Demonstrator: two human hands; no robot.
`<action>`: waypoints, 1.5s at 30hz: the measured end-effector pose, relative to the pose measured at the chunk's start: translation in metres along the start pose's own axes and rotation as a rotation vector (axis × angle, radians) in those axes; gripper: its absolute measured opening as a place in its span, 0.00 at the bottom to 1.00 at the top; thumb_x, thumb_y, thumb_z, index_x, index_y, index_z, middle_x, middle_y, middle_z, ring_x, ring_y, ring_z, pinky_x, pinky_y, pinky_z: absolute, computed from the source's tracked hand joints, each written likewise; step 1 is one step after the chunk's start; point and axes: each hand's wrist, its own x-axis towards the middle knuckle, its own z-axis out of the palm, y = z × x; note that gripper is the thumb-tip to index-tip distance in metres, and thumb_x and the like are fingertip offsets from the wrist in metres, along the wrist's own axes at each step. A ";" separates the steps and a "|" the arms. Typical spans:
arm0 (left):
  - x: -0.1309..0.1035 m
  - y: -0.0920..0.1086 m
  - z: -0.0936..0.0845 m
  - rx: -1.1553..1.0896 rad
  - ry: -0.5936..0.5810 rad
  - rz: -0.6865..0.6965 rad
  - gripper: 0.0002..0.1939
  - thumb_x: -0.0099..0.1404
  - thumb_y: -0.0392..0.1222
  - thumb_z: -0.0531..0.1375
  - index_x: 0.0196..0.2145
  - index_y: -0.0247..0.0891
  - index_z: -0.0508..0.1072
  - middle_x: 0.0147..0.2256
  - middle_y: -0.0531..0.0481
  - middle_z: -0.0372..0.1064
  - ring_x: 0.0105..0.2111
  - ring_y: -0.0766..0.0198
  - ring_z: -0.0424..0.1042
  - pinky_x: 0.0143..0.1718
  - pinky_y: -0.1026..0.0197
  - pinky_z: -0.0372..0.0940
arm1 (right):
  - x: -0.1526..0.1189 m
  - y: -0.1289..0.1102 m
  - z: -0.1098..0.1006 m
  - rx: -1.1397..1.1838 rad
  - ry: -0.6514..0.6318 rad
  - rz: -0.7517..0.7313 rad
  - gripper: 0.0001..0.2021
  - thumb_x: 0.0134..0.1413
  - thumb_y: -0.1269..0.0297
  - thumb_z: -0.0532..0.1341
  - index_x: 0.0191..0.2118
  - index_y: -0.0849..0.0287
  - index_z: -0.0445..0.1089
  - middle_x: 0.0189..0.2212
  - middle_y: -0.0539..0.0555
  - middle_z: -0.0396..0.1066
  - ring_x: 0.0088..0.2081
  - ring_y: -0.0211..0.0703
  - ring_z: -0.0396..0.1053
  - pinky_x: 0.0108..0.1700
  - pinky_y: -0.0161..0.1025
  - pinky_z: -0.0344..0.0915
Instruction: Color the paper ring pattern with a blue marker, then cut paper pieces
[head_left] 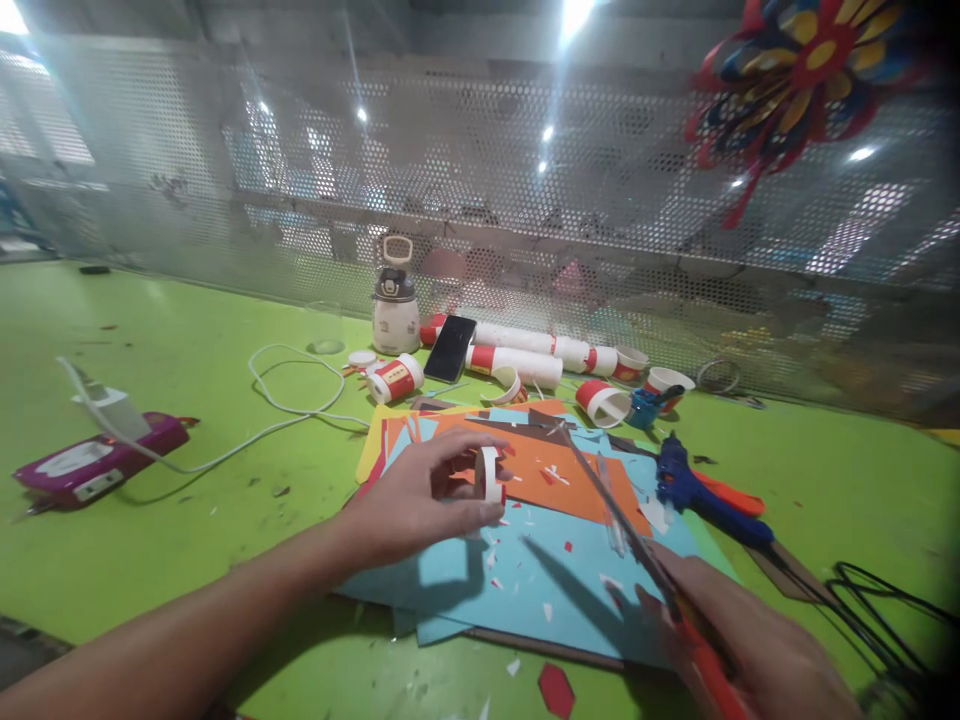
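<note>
My left hand (431, 490) is closed on a small curved piece of paper cup (490, 474), mostly white with a bit of red at its lower edge. Scissors (611, 505) with red handles are in my right hand (750, 630), their blades pointing up and away to the left, apart from the cup piece. Whether the blades are spread is hard to see. Beneath both hands lie blue paper sheets (525, 580) and orange paper (540, 470), scattered with tiny white and red scraps.
A blue glue gun (705, 500) lies right, its black cord (877, 600) trailing. Behind the paper are red-and-white paper cups (604, 402), a phone (451, 349) and a bottle (395, 320). A white cable (225, 455) runs to a purple power strip (94, 465) at left.
</note>
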 end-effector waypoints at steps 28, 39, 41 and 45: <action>-0.002 -0.005 0.003 -0.008 0.081 0.138 0.29 0.60 0.36 0.66 0.58 0.42 0.65 0.49 0.44 0.71 0.43 0.61 0.75 0.49 0.54 0.71 | 0.009 -0.004 -0.001 0.045 -0.192 -0.062 0.22 0.60 0.67 0.55 0.60 0.51 0.61 0.40 0.56 0.71 0.40 0.45 0.74 0.39 0.38 0.74; -0.005 0.003 0.002 -0.271 0.045 0.168 0.25 0.56 0.35 0.70 0.51 0.44 0.71 0.48 0.47 0.71 0.45 0.61 0.75 0.45 0.63 0.71 | 0.015 -0.004 -0.001 0.173 -0.486 0.085 0.21 0.63 0.63 0.56 0.61 0.52 0.63 0.46 0.60 0.72 0.47 0.48 0.74 0.48 0.44 0.72; -0.006 0.004 0.000 -0.334 0.059 0.145 0.26 0.55 0.35 0.71 0.51 0.42 0.72 0.47 0.46 0.72 0.45 0.60 0.75 0.45 0.64 0.71 | 0.017 -0.008 -0.003 0.147 -0.490 0.122 0.21 0.63 0.63 0.55 0.61 0.52 0.64 0.47 0.60 0.71 0.48 0.48 0.73 0.50 0.44 0.71; -0.007 0.007 -0.003 -0.379 0.058 0.144 0.26 0.55 0.35 0.70 0.51 0.42 0.72 0.46 0.46 0.73 0.47 0.57 0.75 0.46 0.62 0.70 | 0.021 -0.017 -0.005 0.080 -0.423 0.162 0.21 0.61 0.67 0.54 0.59 0.54 0.65 0.45 0.60 0.70 0.45 0.48 0.73 0.48 0.45 0.71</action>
